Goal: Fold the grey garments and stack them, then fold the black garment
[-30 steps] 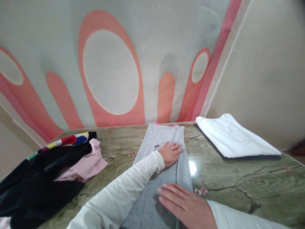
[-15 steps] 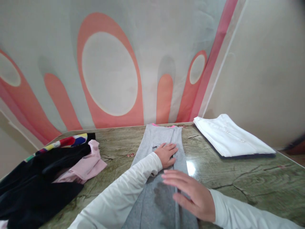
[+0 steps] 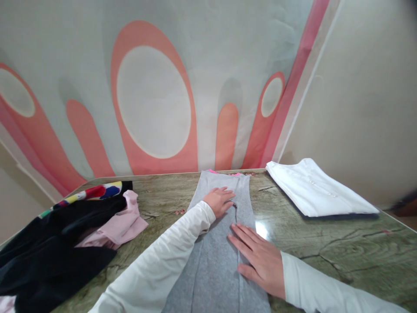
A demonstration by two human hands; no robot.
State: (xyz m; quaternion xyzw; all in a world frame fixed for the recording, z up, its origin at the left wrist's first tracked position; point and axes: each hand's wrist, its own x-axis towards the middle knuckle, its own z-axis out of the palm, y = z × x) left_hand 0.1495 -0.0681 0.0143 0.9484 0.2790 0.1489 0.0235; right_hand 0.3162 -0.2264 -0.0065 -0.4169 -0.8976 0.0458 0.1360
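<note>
A long grey garment [image 3: 213, 261] with a pink edge at its far end lies flat down the middle of the table, its near end cut off by the picture. On its upper part rests my left hand [image 3: 220, 201], fingers stretched out and pointing right. Lower down, my right hand [image 3: 259, 260] lies open over the garment's right side, fingers spread. Between the two hands a short dark crease or mark shows on the cloth. Neither hand grips anything.
To the left, a heap of black clothing [image 3: 55, 256] with a multicoloured strip holds a pink garment [image 3: 120, 226]. Folded white clothing [image 3: 319, 191] lies at the back right, dark cloth beneath it. The wood-patterned table [image 3: 163, 191] ends at a wall with a printed hanging [image 3: 208, 87].
My left hand has slid slightly left and away from me along the grey garment. My right hand has come down flat onto it from just above.
</note>
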